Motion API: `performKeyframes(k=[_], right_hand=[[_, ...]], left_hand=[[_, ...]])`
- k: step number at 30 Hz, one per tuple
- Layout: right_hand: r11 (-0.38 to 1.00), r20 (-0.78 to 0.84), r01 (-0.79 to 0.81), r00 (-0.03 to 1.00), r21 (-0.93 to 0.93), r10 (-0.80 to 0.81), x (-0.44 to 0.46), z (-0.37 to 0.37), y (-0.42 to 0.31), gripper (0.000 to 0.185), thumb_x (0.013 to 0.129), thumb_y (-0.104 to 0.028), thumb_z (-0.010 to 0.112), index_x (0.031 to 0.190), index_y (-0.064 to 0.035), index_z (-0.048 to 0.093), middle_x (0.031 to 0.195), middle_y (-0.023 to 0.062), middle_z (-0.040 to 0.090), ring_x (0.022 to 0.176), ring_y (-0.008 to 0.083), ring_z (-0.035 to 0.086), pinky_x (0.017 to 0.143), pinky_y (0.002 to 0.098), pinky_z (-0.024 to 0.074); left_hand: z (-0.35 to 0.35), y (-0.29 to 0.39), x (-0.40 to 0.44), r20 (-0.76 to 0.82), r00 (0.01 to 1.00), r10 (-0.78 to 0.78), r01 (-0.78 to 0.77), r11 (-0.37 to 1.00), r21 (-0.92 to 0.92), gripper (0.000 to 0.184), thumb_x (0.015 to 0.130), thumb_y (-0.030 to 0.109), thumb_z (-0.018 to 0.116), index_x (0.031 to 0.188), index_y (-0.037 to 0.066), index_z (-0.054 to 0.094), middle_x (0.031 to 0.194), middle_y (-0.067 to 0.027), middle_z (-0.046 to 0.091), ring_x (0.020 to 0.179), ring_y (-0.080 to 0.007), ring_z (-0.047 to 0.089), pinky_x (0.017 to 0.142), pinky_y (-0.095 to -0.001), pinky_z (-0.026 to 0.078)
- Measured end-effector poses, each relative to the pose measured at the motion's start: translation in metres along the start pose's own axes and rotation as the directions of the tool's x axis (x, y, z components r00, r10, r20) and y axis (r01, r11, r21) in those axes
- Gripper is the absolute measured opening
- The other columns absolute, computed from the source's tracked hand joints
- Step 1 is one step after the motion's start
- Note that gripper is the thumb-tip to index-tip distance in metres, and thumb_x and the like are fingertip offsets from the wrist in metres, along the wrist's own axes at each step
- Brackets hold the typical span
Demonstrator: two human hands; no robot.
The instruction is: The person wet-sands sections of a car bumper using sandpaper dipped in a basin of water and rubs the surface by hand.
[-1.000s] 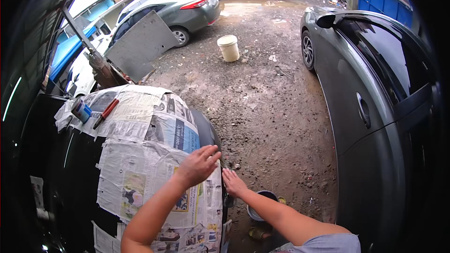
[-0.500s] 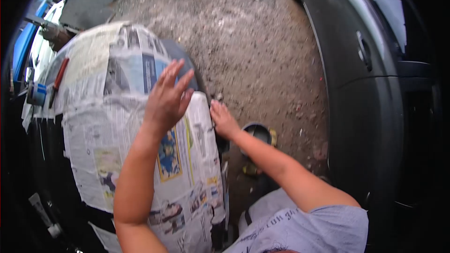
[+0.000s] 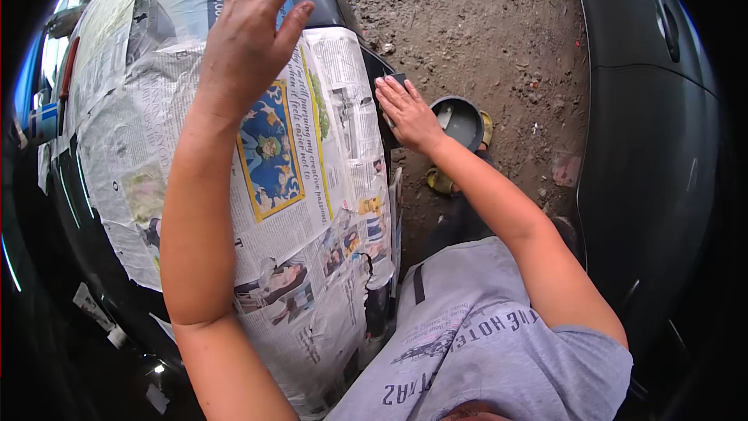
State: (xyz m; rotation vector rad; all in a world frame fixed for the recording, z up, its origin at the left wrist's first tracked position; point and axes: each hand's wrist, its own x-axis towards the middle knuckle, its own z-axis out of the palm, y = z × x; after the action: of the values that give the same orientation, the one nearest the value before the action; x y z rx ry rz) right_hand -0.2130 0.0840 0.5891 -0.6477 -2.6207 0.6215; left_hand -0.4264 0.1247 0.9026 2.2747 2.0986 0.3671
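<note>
My left hand (image 3: 249, 35) is raised over the newspaper-covered car panel (image 3: 327, 187), its fingers spread and nothing in them. Along the dark side edge of the car, my right hand (image 3: 409, 115) lies with fingers outstretched and close together. A small dark grey piece of what looks like sandpaper (image 3: 399, 78) shows at its fingertips, pressed against the car body (image 3: 379, 70); most of it is hidden by the hand. Newspaper sheets overlap across the panel and end just beside the right hand.
A grey basin (image 3: 466, 126) with a pale object inside stands on the gravel ground (image 3: 506, 39), beside my feet in yellowish footwear (image 3: 441, 181). A dark car (image 3: 647, 148) is parked on the right. At far left are a blue-banded can (image 3: 44, 121) and a red-handled tool (image 3: 70, 66).
My view has tilted down and come closer to the panel. My right hand remains at the car's side edge, and my left hand stays raised and spread over the newspaper.
</note>
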Motion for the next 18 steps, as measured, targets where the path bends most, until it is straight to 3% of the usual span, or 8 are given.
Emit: performKeyframes(k=[5, 6, 7, 12, 15, 16, 18], right_hand=[[0.994, 0.033, 0.053, 0.998, 0.095, -0.056, -0.078, 0.003, -0.046, 0.056, 0.087, -0.015, 0.058, 0.141, -0.0031, 0.050, 0.156, 0.0106, 0.040, 0.147, 0.0245, 0.032, 0.121, 0.0491, 0.0213], [0.990, 0.069, 0.074, 0.994, 0.117, -0.083, -0.078, -0.002, -0.039, 0.052, 0.091, -0.018, 0.057, 0.140, -0.0039, 0.051, 0.156, 0.0104, 0.039, 0.148, 0.0236, 0.032, 0.121, 0.0489, 0.0208], [0.992, 0.139, 0.128, 0.982, -0.013, -0.125, -0.072, -0.004, -0.029, 0.052, 0.092, -0.022, 0.058, 0.140, -0.0041, 0.051, 0.156, 0.0105, 0.039, 0.147, 0.0232, 0.032, 0.121, 0.0487, 0.0206], [0.994, -0.045, -0.102, 0.994, -0.049, 0.100, -0.018, 0.000, -0.004, 0.054, 0.095, -0.030, 0.057, 0.140, -0.0024, 0.050, 0.157, 0.0118, 0.038, 0.148, 0.0243, 0.030, 0.121, 0.0486, 0.0198], [0.996, -0.014, -0.053, 0.998, 0.071, 0.054, -0.067, 0.010, -0.035, 0.055, 0.096, -0.032, 0.056, 0.141, -0.0006, 0.049, 0.157, 0.0129, 0.036, 0.149, 0.0258, 0.029, 0.121, 0.0486, 0.0198], [0.988, 0.071, -0.056, 0.996, 0.144, 0.046, -0.084, 0.001, -0.044, 0.058, 0.097, -0.036, 0.053, 0.141, 0.0012, 0.048, 0.158, 0.0142, 0.035, 0.149, 0.0270, 0.028, 0.121, 0.0487, 0.0194], [0.995, 0.072, 0.003, 0.997, 0.101, -0.010, -0.081, -0.001, -0.032, 0.058, 0.099, -0.038, 0.050, 0.142, 0.0009, 0.047, 0.158, 0.0145, 0.035, 0.149, 0.0274, 0.028, 0.121, 0.0486, 0.0193]], left_hand=[[0.015, -0.003, -0.004, -0.011, 0.998, -0.068, 0.067, 0.995, -0.070, 0.044, 0.087, 0.009, 0.067, 0.130, 0.004, 0.059, 0.145, -0.0194, 0.048, 0.130, -0.0397, 0.048, 0.106, -0.0441, 0.042], [0.012, -0.004, -0.002, -0.018, 1.000, 0.005, -0.005, 1.000, -0.021, 0.043, 0.087, 0.009, 0.068, 0.129, 0.003, 0.060, 0.145, -0.0196, 0.048, 0.131, -0.0395, 0.048, 0.107, -0.0441, 0.042], [0.013, -0.004, -0.002, -0.019, 1.000, -0.001, 0.001, 1.000, -0.021, 0.043, 0.087, 0.009, 0.068, 0.128, 0.003, 0.060, 0.144, -0.0197, 0.048, 0.131, -0.0393, 0.047, 0.107, -0.0444, 0.041], [0.010, 0.000, -0.002, -0.024, 1.000, -0.008, 0.008, 1.000, -0.008, 0.042, 0.086, 0.007, 0.068, 0.127, 0.004, 0.061, 0.143, -0.0204, 0.050, 0.131, -0.0393, 0.047, 0.109, -0.0439, 0.040], [0.010, 0.003, 0.000, -0.003, 1.000, -0.017, 0.017, 1.000, -0.018, 0.041, 0.086, 0.006, 0.067, 0.127, 0.004, 0.061, 0.143, -0.0205, 0.050, 0.131, -0.0395, 0.047, 0.109, -0.0440, 0.040], [0.009, 0.004, -0.001, -0.001, 1.000, -0.022, 0.022, 1.000, -0.021, 0.041, 0.086, 0.006, 0.068, 0.126, 0.004, 0.061, 0.143, -0.0207, 0.050, 0.131, -0.0399, 0.047, 0.109, -0.0441, 0.040], [0.010, 0.006, 0.000, -0.005, 0.999, -0.033, 0.033, 0.999, -0.019, 0.041, 0.086, 0.005, 0.068, 0.126, 0.004, 0.062, 0.143, -0.0210, 0.050, 0.131, -0.0405, 0.047, 0.109, -0.0444, 0.039]])
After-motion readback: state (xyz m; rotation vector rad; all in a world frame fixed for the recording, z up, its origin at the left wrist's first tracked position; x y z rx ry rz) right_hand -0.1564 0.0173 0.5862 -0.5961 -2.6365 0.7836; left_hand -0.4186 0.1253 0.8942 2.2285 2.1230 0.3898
